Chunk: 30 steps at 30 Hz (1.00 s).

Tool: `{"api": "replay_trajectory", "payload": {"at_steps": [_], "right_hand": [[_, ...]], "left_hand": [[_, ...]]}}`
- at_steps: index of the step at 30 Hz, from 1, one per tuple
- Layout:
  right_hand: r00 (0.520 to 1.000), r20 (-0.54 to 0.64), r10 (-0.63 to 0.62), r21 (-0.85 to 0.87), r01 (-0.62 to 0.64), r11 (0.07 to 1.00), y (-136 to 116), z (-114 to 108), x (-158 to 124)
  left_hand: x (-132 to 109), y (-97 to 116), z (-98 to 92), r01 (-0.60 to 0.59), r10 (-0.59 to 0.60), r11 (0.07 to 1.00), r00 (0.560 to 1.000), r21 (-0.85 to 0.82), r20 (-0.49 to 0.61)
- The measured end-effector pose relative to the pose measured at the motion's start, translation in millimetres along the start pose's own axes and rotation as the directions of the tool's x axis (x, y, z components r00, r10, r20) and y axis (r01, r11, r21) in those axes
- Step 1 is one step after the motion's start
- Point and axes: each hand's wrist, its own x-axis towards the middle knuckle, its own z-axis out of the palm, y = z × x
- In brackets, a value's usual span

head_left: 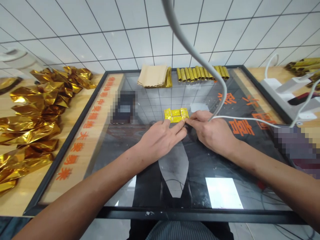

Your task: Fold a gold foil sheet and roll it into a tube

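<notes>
1. A white tiled wall point(125, 36) with dark grout lines fills the background behind the work area.
2. A wooden table point(22, 196) carries a black-framed glass panel point(160, 173) that reflects the tiles and bears orange characters along its left and right edges.
3. A heap of crumpled gold foil sheets point(35, 116) lies on the wood to the left of the frame.
4. A grey cable point(192, 50) hangs down in front of the camera, and a white power strip point(280, 93) sits at the right.
5. At the far edge of the glass lie a stack of tan paper point(152, 76) and a row of rolled gold pieces point(202, 72).
6. The left hand point(160, 140) and right hand point(212, 131) lie flat on the glass, fingertips pressing the near edge of a small folded gold foil piece point(176, 114) at its centre; neither hand grips it.
</notes>
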Motion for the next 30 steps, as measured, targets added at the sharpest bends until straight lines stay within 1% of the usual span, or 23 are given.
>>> {"api": "replay_trajectory", "payload": {"at_steps": [2, 4, 8, 11, 14, 16, 22, 25, 30], "right_hand": [[0.999, 0.050, 0.005, -0.114, 0.001, 0.993, -5.0, -3.9, 1.4], [0.997, 0.078, 0.013, -0.167, 0.001, 0.986, -9.5, -7.5, 3.0], [0.992, 0.116, 0.041, -0.165, -0.022, 0.986, -13.7, -11.5, 5.2], [0.992, 0.115, 0.048, -0.157, -0.030, 0.987, -13.1, -10.8, 5.1], [0.996, 0.090, 0.031, -0.146, -0.017, 0.989, -11.9, -8.9, 4.4], [0.995, 0.092, 0.026, -0.144, -0.012, 0.990, -11.9, -8.9, 4.5], [0.986, 0.163, 0.036, -0.145, -0.012, 0.989, -11.9, -11.0, 5.7], [0.990, 0.142, 0.016, -0.137, 0.004, 0.991, -11.1, -7.5, 4.2], [0.998, 0.054, 0.011, -0.134, -0.004, 0.991, -11.1, 0.4, -0.4]], "left_hand": [[-0.7, 1.5, -0.1, 0.013, -0.013, 1.000, 1.000, -0.007, 0.010], [-1.8, 3.2, -1.0, 0.026, -0.025, 1.000, 1.000, -0.012, 0.015], [-6.5, 4.4, -3.9, 0.039, -0.038, 0.999, 0.999, -0.035, 0.022], [-13.0, 2.6, -3.4, 0.047, -0.045, 0.996, 0.999, -0.075, 0.029], [-20.0, 0.7, 1.4, 0.051, -0.051, 0.990, 0.999, -0.130, 0.002], [-23.3, 0.4, 6.0, 0.073, -0.077, 0.983, 0.997, -0.167, -0.022], [-28.3, 1.2, 19.0, 0.108, -0.135, 0.954, 0.988, -0.280, -0.079], [-30.1, 2.0, 24.1, 0.146, -0.190, 0.935, 0.976, -0.322, -0.108], [-29.1, 4.8, 23.7, 0.214, -0.264, 0.905, 0.960, -0.368, -0.093]]}}
